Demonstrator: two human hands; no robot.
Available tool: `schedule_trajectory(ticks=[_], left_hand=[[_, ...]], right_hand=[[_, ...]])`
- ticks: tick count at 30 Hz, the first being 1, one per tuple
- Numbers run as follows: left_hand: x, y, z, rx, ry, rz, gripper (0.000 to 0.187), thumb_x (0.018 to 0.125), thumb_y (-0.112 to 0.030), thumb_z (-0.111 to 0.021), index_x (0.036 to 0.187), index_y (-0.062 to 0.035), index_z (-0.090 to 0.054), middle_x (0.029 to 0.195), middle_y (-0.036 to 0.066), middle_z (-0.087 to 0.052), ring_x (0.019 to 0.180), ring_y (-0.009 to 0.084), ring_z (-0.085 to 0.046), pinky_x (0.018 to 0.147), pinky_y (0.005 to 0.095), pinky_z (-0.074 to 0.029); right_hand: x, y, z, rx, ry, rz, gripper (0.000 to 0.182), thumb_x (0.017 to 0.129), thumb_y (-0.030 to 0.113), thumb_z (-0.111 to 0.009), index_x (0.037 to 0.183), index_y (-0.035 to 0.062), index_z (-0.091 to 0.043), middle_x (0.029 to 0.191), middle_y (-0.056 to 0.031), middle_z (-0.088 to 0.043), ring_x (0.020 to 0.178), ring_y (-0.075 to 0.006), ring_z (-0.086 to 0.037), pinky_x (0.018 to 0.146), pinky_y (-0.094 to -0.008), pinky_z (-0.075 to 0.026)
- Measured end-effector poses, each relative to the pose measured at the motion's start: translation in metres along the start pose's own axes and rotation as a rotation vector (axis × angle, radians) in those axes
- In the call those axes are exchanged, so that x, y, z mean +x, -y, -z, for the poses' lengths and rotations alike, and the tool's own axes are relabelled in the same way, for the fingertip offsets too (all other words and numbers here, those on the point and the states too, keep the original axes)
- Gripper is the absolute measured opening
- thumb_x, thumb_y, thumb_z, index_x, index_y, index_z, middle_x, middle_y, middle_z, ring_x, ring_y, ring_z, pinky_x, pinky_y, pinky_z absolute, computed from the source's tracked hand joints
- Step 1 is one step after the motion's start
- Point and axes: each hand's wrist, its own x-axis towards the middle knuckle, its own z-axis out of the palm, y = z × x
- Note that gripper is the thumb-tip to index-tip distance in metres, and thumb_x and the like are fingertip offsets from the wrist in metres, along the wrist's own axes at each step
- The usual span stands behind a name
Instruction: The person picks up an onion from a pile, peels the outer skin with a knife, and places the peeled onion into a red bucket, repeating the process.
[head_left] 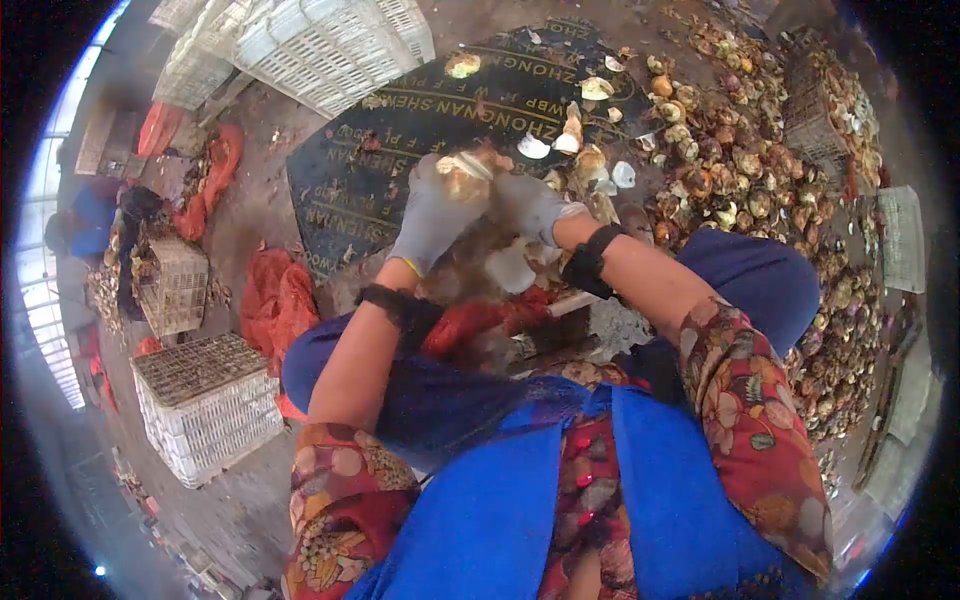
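A brown-and-white bulb [465,178] is held up over the near part of a dark board [370,160] by the left hand [440,205], which is covered by a grey glove; its grip is closed around the bulb. The right hand [530,205], also gloved, is seen at the bulb's right side, but it is blurred by motion, and whether its grip is open or closed cannot be told.

Beyond the hands, the board is dotted with pale pieces [534,146] and scraps. It is printed with rows of yellow lettering. The right side is crowded by a large heap [740,180] of brown bulbs, spread close to the right knee [760,275]. A worn crate [815,125] is partly surrounded by the heap, and a pale crate [902,240] is seen past it.

Between the knees, the space is partly filled by red netting [480,322]. More red net [275,305] is bunched left of the board. A white crate [215,410] is set nearer on that side, with a smaller crate [175,285] behind it. Large white crates [335,50] are placed at the board's far left edge.

The floor [235,520] is brownish grey and littered. At the far left, a person in blue [93,215] is partly seen beside bright windows [45,290].
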Motion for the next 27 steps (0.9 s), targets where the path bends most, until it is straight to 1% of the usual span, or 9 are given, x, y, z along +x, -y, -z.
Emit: schedule_trajectory(ticks=[2,7,10,17,19,20,21,23,27], left_hand=[[-0.002,0.011,-0.002,0.005,-0.038,-0.019,0.091,0.069,-0.032,-0.085,0.137,0.0035,-0.036,0.129,0.027,-0.047,0.119,0.0404,-0.051,0.101,0.0427,-0.045],[-0.015,0.002,0.020,0.031,0.010,0.080,0.092,0.068,-0.033,-0.086,0.140,-0.0022,-0.037,0.129,0.026,-0.049,0.119,0.0394,-0.052,0.102,0.0422,-0.044],[-0.015,0.003,0.026,0.026,0.055,0.079,0.092,0.067,-0.033,-0.086,0.140,-0.0049,-0.038,0.129,0.026,-0.051,0.119,0.0389,-0.052,0.102,0.0423,-0.045],[-0.012,0.030,0.007,-0.256,0.050,0.043,0.092,0.067,-0.032,-0.087,0.140,-0.0033,-0.038,0.128,0.023,-0.053,0.122,0.0331,-0.052,0.101,0.0415,-0.045],[-0.008,0.020,0.003,-0.463,0.044,-0.001,0.092,0.067,-0.031,-0.087,0.139,-0.0029,-0.038,0.129,0.022,-0.053,0.123,0.0312,-0.052,0.101,0.0407,-0.045],[-0.007,0.005,0.005,-0.487,-0.014,-0.031,0.088,0.068,-0.028,-0.086,0.136,0.0024,-0.040,0.128,0.023,-0.054,0.121,0.0318,-0.054,0.100,0.0405,-0.046],[-0.005,-0.004,0.007,-0.510,-0.072,-0.061,0.085,0.068,-0.025,-0.085,0.132,0.0077,-0.042,0.128,0.024,-0.054,0.120,0.0324,-0.055,0.100,0.0403,-0.047],[0.012,0.007,-0.003,-0.370,-0.122,-0.124,0.086,0.067,-0.025,-0.086,0.133,0.0065,-0.041,0.130,0.024,-0.052,0.122,0.0334,-0.053,0.101,0.0410,-0.046],[0.021,0.011,-0.017,0.058,-0.206,-0.189,0.087,0.066,-0.026,-0.084,0.137,-0.0012,-0.040,0.133,0.024,-0.048,0.126,0.0380,-0.048,0.102,0.0453,-0.044]], right_hand=[[0.000,-0.005,-0.002,-0.039,0.044,0.066,0.034,0.087,0.027,-0.061,0.092,-0.0070,-0.064,0.079,-0.0236,-0.066,0.076,-0.0369,-0.067,0.068,-0.0429,-0.053],[-0.010,0.036,0.024,0.597,0.114,-0.230,0.024,0.088,0.025,-0.059,0.083,0.0020,-0.063,0.073,-0.0041,-0.060,0.067,-0.0132,-0.055,0.060,-0.0285,-0.046],[-0.004,-0.019,-0.016,0.975,0.231,-0.343,0.024,0.092,0.029,-0.059,0.081,0.0084,-0.063,0.076,0.0027,-0.058,0.065,-0.0081,-0.051,0.061,-0.0242,-0.042],[0.021,-0.054,-0.033,1.140,0.180,-0.245,0.019,0.099,0.023,-0.051,0.086,0.0109,-0.058,0.070,0.0060,-0.049,0.059,-0.0052,-0.046,0.050,-0.0221,-0.039],[0.026,-0.048,-0.013,0.496,0.054,0.400,0.016,0.100,0.021,-0.049,0.088,0.0111,-0.055,0.068,0.0070,-0.046,0.054,-0.0047,-0.043,0.045,-0.0211,-0.037],[0.024,-0.040,0.002,0.940,0.181,-0.199,0.016,0.100,0.020,-0.050,0.087,0.0115,-0.053,0.066,0.0074,-0.045,0.051,-0.0045,-0.042,0.045,-0.0196,-0.038],[0.027,-0.039,0.011,0.932,0.187,-0.195,0.016,0.100,0.020,-0.050,0.087,0.0115,-0.053,0.066,0.0074,-0.045,0.051,-0.0045,-0.042,0.045,-0.0196,-0.038],[0.032,-0.036,0.028,1.460,0.164,-0.514,0.015,0.099,0.019,-0.052,0.086,0.0128,-0.052,0.065,0.0080,-0.046,0.050,-0.0047,-0.042,0.044,-0.0201,-0.038],[0.038,-0.033,0.019,1.133,0.226,-0.281,0.014,0.097,0.022,-0.055,0.096,0.0088,-0.058,0.068,0.0065,-0.050,0.052,-0.0060,-0.045,0.045,-0.0208,-0.038]])
